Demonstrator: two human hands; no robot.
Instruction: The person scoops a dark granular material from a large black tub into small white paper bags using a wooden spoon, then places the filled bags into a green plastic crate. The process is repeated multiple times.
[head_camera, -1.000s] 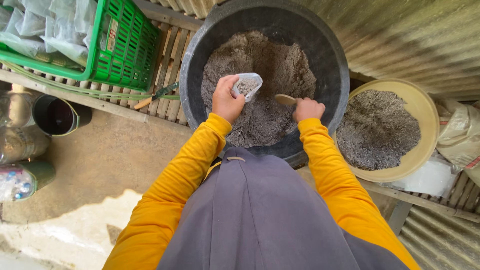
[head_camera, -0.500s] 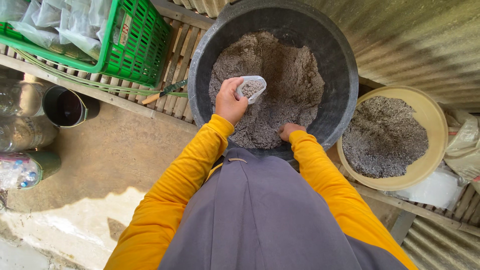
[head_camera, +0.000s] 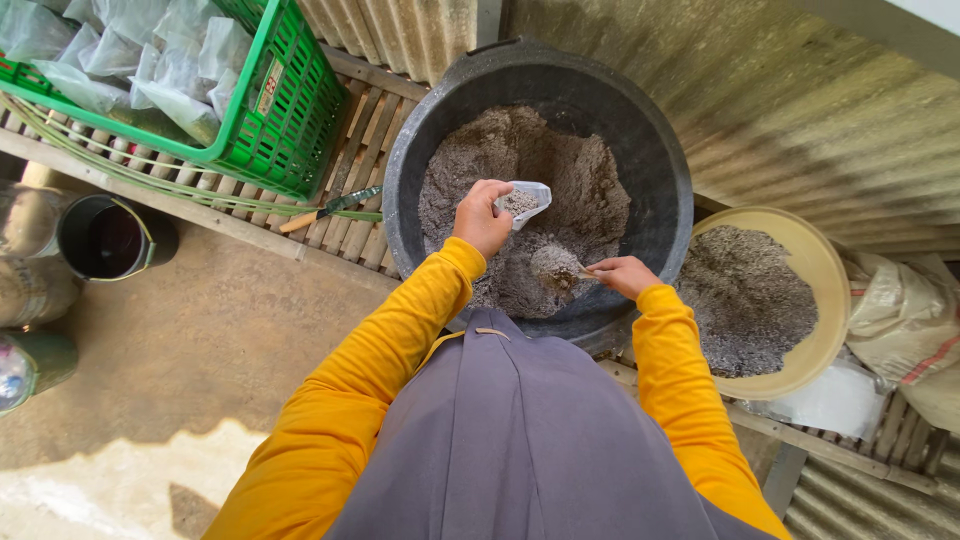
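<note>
Left hand (head_camera: 482, 217) is closed around a small clear plastic bag (head_camera: 524, 200), mouth open, a bit of grey soil inside, held over the middle of the big black tub (head_camera: 660, 170). Right hand (head_camera: 622, 275) grips the handle of a small scoop (head_camera: 556, 267) heaped with the same grey mix (head_camera: 520, 150), sitting just below and right of the bag, not touching it. To the right there's a yellow basin (head_camera: 815, 270) with more soil. Far left, a green crate (head_camera: 285, 125) full of filled bags, and a knife (head_camera: 330, 208) lying on the slats beside the tub.
</note>
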